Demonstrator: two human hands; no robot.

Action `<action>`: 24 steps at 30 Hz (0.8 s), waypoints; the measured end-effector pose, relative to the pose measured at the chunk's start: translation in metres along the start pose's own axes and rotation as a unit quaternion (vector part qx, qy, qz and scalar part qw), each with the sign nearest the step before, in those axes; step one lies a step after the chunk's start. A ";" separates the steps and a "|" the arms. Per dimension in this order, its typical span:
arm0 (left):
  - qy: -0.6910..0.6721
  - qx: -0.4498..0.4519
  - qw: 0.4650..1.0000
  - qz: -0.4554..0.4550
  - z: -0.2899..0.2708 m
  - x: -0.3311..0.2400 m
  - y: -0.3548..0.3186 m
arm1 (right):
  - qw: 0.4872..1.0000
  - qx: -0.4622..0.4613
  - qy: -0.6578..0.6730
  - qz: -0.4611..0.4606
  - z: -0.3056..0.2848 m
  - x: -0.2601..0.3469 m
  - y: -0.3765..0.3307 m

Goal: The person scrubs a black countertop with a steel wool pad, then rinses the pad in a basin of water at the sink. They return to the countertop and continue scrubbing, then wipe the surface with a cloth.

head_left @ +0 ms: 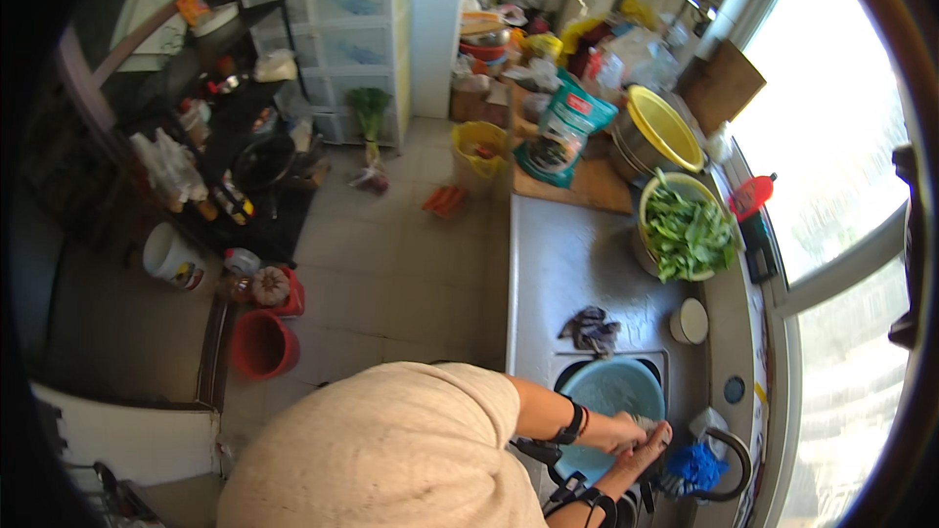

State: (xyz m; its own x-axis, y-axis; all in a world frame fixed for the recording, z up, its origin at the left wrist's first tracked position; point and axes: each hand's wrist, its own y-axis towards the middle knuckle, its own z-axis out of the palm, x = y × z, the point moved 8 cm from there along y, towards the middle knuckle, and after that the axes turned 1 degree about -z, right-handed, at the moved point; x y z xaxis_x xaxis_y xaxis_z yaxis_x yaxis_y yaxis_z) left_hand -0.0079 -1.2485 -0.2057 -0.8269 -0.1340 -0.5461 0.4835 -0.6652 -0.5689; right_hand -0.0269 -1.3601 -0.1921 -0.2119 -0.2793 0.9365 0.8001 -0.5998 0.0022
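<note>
Left grip (618, 433) and right grip (649, 452) meet above the blue basin (608, 374); spread or pinching, I can't tell

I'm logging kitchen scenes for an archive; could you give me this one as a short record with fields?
Hands: left hand and right hand close together over the round light-blue basin
Grip: a small pale item seems to be between them; too small to identify
Basin: set in the sink of the grey metal counter
Above basin in view: dark crumpled cloth-like item, small round white bowl
Farther along: green leafy vegetables in a round container
</note>
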 end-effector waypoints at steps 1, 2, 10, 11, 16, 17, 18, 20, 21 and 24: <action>0.065 -0.013 0.997 0.034 -0.006 -0.008 0.000 | 1.000 0.021 -0.001 0.016 0.006 0.002 0.006; 0.150 -0.010 0.988 0.039 0.000 -0.011 -0.007 | 0.999 -0.009 0.020 0.046 -0.007 -0.004 0.009; 0.494 -0.057 0.827 0.264 -0.007 -0.036 -0.016 | 0.992 -0.070 -0.036 0.096 -0.016 -0.036 0.021; 0.505 -0.049 0.819 0.268 -0.005 -0.035 -0.017 | 0.991 -0.070 -0.057 0.097 -0.020 -0.034 0.020; 0.510 -0.056 0.793 0.327 0.001 -0.042 -0.026 | 0.981 -0.143 -0.131 0.028 -0.018 -0.012 0.027; 0.523 -0.045 0.779 0.343 0.007 -0.047 -0.029 | 0.976 -0.171 -0.134 0.006 -0.018 -0.005 0.026; 0.534 -0.044 0.766 0.355 0.009 -0.056 -0.033 | 0.988 -0.133 -0.078 0.008 -0.005 0.002 0.022; 0.534 -0.049 0.758 0.370 0.016 -0.065 -0.033 | 0.998 -0.066 -0.009 0.010 0.010 0.018 0.016; 0.504 -0.058 0.772 0.382 0.020 -0.065 -0.032 | 0.999 -0.011 0.049 0.006 0.012 0.025 0.015; 0.388 -0.003 0.919 0.065 0.016 -0.023 -0.017 | 0.992 -0.024 -0.055 0.115 -0.056 -0.037 0.020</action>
State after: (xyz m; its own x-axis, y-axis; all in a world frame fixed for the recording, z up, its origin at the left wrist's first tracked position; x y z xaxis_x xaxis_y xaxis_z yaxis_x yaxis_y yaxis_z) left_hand -0.0014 -1.2462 -0.1735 -0.3093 0.3546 -0.8824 0.5669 -0.6762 -0.4705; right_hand -0.0345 -1.4042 -0.2460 0.0370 -0.3305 0.9431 0.7920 -0.5658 -0.2293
